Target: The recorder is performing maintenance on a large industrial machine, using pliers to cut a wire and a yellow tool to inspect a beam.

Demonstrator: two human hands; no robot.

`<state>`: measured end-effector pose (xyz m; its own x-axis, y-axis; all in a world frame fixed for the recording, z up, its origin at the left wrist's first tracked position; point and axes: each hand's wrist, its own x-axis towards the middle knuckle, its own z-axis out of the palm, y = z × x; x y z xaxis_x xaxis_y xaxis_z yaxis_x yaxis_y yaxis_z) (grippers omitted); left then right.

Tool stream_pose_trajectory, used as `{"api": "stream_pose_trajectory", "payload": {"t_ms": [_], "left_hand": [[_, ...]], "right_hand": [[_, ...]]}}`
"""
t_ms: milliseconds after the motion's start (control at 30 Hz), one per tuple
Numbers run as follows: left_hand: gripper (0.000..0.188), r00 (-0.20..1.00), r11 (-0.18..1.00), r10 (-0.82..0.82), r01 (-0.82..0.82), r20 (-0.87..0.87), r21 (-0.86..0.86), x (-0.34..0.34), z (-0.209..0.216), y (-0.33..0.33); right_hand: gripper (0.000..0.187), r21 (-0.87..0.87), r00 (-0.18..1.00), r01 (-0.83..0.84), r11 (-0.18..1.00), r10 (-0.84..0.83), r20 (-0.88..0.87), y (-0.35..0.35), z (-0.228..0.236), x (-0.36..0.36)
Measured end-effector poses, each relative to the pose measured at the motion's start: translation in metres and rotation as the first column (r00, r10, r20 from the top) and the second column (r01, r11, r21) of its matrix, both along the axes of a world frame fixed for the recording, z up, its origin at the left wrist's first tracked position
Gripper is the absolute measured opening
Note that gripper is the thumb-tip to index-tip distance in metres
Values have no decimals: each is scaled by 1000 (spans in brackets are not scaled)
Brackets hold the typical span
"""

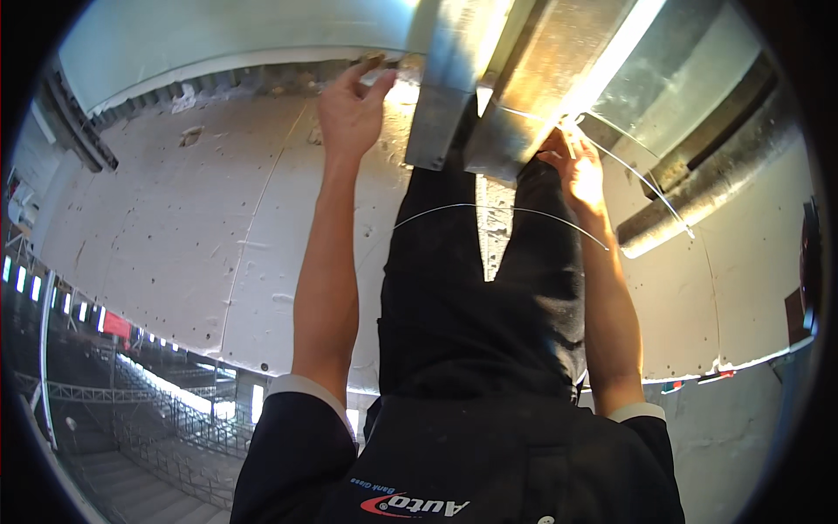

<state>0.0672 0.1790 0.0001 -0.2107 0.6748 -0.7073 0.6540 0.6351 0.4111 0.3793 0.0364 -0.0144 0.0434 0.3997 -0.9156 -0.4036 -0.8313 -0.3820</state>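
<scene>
Thin pale wire (458,205) arcs over black trousers (454,323), reaching the near end of a shiny rectangular metal profile (543,79); right hand (580,170) pinches it there, probably curbing spring; left hand (352,118) near pale speckled board (175,236)'s far edge, grip: can't tell.

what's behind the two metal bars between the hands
Black trousers show below the metal bars, with a dark sliver of them visible between the two. Whatever else lies behind the bars is covered and cannot be seen.
</scene>
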Motion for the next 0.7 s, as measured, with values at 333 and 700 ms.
{"api": "stream_pose_trajectory", "payload": {"t_ms": [333, 700], "left_hand": [[47, 955, 965, 261, -263, 141, -4, -26, -29, -20], [34, 980, 906, 201, -187, -1, -381, -21, -18, 16]], "right_hand": [[42, -45, 994, 91, 995, -94, -50, -28, 6, 31], [38, 205, 974, 90, 975, -43, -223, -38, -12, 73]]}}
